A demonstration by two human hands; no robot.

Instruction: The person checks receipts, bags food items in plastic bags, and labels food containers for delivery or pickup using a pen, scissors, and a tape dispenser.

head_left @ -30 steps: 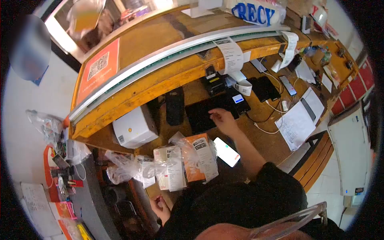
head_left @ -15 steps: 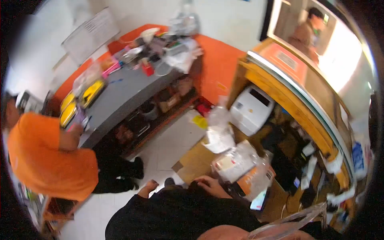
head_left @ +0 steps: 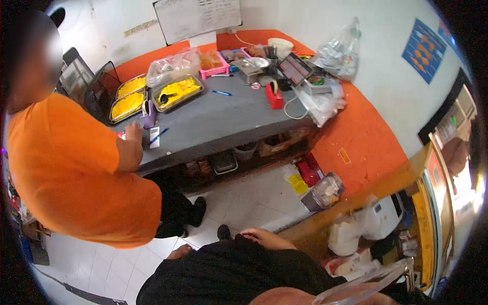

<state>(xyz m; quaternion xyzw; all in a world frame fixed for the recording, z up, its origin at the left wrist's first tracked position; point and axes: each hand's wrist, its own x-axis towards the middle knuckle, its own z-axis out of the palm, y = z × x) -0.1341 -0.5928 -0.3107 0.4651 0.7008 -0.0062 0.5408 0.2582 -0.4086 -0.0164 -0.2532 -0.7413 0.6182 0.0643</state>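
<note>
My right hand (head_left: 264,238) rests against the front of my dark clothing, its fingers loosely extended and no object visible in it. Part of my left hand (head_left: 180,251) shows at the left edge of my dark top; its fingers are mostly hidden. Neither hand touches anything on the grey counter (head_left: 213,119). A person in an orange shirt (head_left: 76,168) stands to my left, one hand (head_left: 134,133) at the counter's edge near a paper slip (head_left: 154,137) and a blue pen (head_left: 159,136).
Metal trays of yellow food (head_left: 178,92), a pink basket (head_left: 214,66), a red tape dispenser (head_left: 274,97) and a tablet (head_left: 295,68) stand on the counter. A bin (head_left: 320,192) stands on the floor. White plastic bags (head_left: 343,236) lie at my right, near a wooden cabinet (head_left: 423,223).
My view has swung right and up, bringing the counter nearer the middle and the cabinet to the right edge. My hands stay close to my body.
</note>
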